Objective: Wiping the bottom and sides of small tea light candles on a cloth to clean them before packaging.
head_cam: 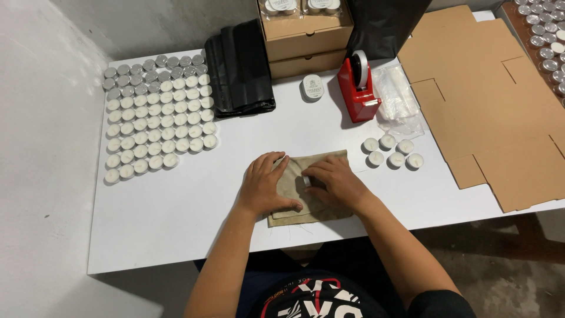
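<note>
Left hand: our left hand [263, 184] lies flat, palm down, on the left part of the cloth pouch [318, 206], fingers spread and pressing, gripping nothing.
Right hand: our right hand [334, 182] rests on the right part of the pouch, its fingers curled narrowly about a small white tealight [306, 181] that peeps out at the fingertips; we cannot tell whether it is truly pinched or only pushed.
Cloth pouch: beige fabric, lying at the near edge of the white table [176, 212], right in front of us, loose threads trailing from its lower hem.
Loose candles: six tealights [392, 152] sit in a small cluster just right of the pouch, apart from it.
Candle rows: a large block of tealights [156, 121] fills the table's left part in neat rows.
Tape dispenser: red [356, 88], upright, beyond the pouch, with clear plastic bags [400, 103] beside it.
Round label roll: [312, 87] left of the dispenser.
Black bags: a folded stack [240, 70] at the far side.
Boxes: two closed cardboard boxes [306, 44] stacked at the back.
Flat cardboard: unfolded sheets [488, 100] on the right.
</note>
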